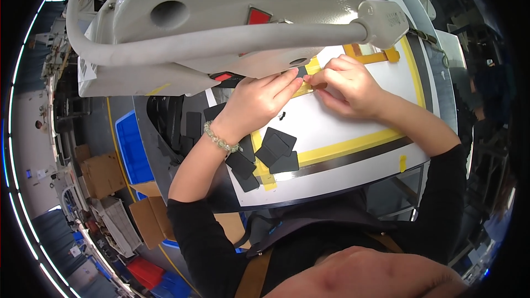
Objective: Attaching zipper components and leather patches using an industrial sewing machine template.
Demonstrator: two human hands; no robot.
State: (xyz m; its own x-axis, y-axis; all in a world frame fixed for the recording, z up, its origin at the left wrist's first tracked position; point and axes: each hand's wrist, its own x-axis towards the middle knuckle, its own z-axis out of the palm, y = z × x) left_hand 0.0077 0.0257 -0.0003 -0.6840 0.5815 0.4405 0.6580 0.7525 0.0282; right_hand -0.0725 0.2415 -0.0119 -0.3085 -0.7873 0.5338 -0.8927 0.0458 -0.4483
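Note:
Under a large light-grey machine head (221, 8), both hands meet at a small black piece (302, 71) over a white work surface (337, 132). My left hand (262, 99), a beaded bracelet on its wrist, has its fingers drawn together with the tips on that piece; its thumb is hidden. Close on the right, my right hand (350, 88) pinches thumb and forefinger at the piece's near edge, and what lies between them is too small to make out. Several flat black rectangular pieces (276, 146) overlap near my left wrist, with more black pieces (240, 164) beside them.
A thick grey cable (232, 41) crosses in front of the machine. Yellow tape (353, 144) borders the white surface. An amber-taped frame (372, 55) lies at the far right. Left of the table are a blue crate (132, 149) and cardboard boxes (149, 221).

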